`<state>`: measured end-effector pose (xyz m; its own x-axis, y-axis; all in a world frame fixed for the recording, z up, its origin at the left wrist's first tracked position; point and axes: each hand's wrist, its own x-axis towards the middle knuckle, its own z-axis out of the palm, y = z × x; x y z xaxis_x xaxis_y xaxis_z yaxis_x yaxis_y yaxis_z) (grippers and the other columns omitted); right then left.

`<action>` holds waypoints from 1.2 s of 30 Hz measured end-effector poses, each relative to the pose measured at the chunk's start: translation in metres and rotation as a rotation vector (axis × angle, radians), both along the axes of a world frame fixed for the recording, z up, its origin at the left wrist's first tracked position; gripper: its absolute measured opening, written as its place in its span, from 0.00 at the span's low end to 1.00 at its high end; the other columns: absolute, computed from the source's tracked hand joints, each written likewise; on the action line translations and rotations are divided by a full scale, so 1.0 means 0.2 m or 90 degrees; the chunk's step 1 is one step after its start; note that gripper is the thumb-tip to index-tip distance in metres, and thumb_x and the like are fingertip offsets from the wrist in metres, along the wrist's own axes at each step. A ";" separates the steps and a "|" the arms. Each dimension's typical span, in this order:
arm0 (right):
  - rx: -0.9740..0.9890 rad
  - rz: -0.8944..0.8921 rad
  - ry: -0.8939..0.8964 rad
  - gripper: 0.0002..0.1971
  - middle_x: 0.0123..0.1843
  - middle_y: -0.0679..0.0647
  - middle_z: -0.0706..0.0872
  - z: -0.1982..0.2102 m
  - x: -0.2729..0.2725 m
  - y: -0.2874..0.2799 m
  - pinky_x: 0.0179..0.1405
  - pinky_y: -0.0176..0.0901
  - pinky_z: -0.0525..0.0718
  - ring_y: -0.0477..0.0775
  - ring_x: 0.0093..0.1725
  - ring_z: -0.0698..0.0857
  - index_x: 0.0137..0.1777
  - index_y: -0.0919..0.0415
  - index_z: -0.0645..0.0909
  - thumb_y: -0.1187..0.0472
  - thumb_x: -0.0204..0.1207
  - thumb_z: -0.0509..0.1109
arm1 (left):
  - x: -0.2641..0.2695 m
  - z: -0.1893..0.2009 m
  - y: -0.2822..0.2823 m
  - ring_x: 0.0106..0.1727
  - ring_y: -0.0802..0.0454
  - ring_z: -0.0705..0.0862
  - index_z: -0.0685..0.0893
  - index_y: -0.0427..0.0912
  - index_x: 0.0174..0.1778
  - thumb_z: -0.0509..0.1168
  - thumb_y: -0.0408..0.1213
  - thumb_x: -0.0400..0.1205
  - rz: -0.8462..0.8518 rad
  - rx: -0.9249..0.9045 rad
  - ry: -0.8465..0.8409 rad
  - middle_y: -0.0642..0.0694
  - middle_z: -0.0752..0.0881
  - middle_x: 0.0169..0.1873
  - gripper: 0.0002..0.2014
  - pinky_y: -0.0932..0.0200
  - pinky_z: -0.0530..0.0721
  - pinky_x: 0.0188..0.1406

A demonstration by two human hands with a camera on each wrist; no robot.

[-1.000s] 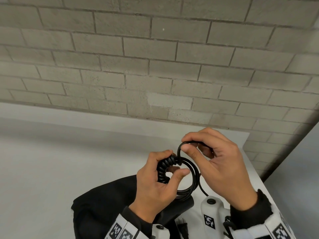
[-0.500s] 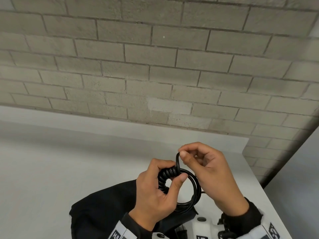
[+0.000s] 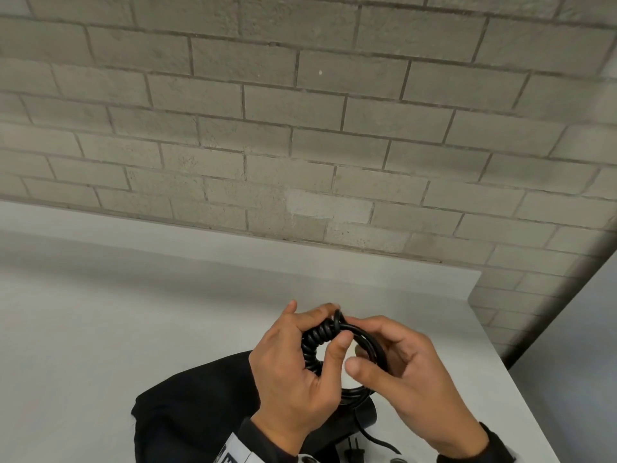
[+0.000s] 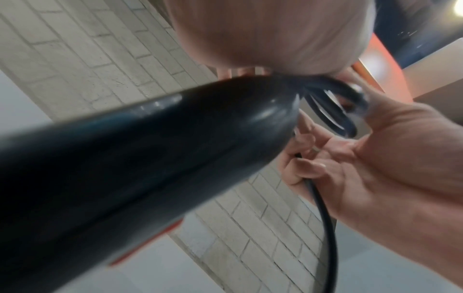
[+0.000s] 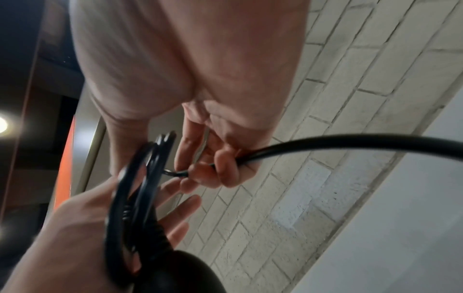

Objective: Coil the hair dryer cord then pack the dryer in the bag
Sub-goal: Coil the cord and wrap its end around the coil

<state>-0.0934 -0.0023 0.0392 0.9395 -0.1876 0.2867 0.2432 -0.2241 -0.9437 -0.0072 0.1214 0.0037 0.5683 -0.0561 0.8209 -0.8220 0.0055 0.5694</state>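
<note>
The black cord point(image 3: 367, 342) is wound into a small ring held above the table. My left hand point(image 3: 293, 372) grips the ring where the loose cord is wrapped round it in tight turns point(image 3: 315, 339). My right hand point(image 3: 410, 375) curls round the ring's right side, and the right wrist view shows its fingers pinching the free cord point(image 5: 325, 142). The black dryer point(image 4: 140, 158) hangs under the ring, its end point(image 3: 365, 414) showing below my left hand. The plug point(image 3: 354, 453) lies near the bottom edge. The black bag point(image 3: 190, 406) lies flat under my left wrist.
The white table point(image 3: 100, 329) runs left and back to a grey brick wall point(image 3: 300, 128). Its right edge point(image 3: 521, 396) falls away close to my right wrist.
Both hands have come lower and closer to me. The right hand has let the upper loop down onto the ring and now holds the ring's right side; another tight turn lies on the bundle.
</note>
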 end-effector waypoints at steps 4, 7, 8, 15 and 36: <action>-0.037 -0.019 0.006 0.05 0.38 0.58 0.87 0.00 0.00 0.01 0.42 0.51 0.82 0.62 0.39 0.83 0.49 0.52 0.89 0.58 0.74 0.77 | -0.02 0.02 0.00 0.49 0.60 0.90 0.78 0.50 0.55 0.62 0.57 0.83 -0.035 0.006 0.055 0.57 0.90 0.50 0.14 0.50 0.80 0.68; -0.049 -0.040 0.000 0.09 0.35 0.62 0.83 -0.01 0.00 0.01 0.39 0.58 0.81 0.62 0.36 0.80 0.46 0.54 0.88 0.50 0.71 0.76 | -0.03 0.04 0.01 0.48 0.57 0.91 0.78 0.58 0.57 0.65 0.53 0.82 -0.091 0.011 0.113 0.59 0.90 0.50 0.10 0.51 0.87 0.55; -0.052 -0.044 0.001 0.09 0.34 0.60 0.82 -0.01 0.01 0.01 0.38 0.56 0.80 0.60 0.35 0.80 0.44 0.54 0.88 0.49 0.70 0.76 | -0.04 0.05 0.02 0.49 0.56 0.90 0.78 0.59 0.58 0.66 0.51 0.82 -0.115 0.012 0.133 0.59 0.89 0.50 0.10 0.53 0.88 0.51; -0.104 -0.038 0.008 0.10 0.34 0.46 0.82 0.00 0.01 -0.03 0.40 0.39 0.80 0.45 0.36 0.80 0.42 0.55 0.85 0.49 0.71 0.74 | -0.02 0.10 0.05 0.52 0.52 0.88 0.86 0.60 0.53 0.71 0.50 0.80 -0.217 0.044 0.256 0.52 0.89 0.47 0.07 0.60 0.85 0.48; -0.403 -0.495 -0.126 0.25 0.36 0.43 0.75 -0.15 0.06 0.22 0.20 0.24 0.67 0.43 0.22 0.72 0.33 0.47 0.86 0.36 0.80 0.55 | -0.05 0.06 -0.02 0.45 0.55 0.89 0.85 0.65 0.53 0.70 0.50 0.78 -0.113 -0.017 0.203 0.53 0.88 0.45 0.09 0.71 0.83 0.42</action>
<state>-0.0821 0.0416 0.0092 0.5472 -0.4852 0.6820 -0.0424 -0.8299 -0.5563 -0.0179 0.1180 0.0148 0.7793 -0.1582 0.6064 -0.5880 0.1502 0.7948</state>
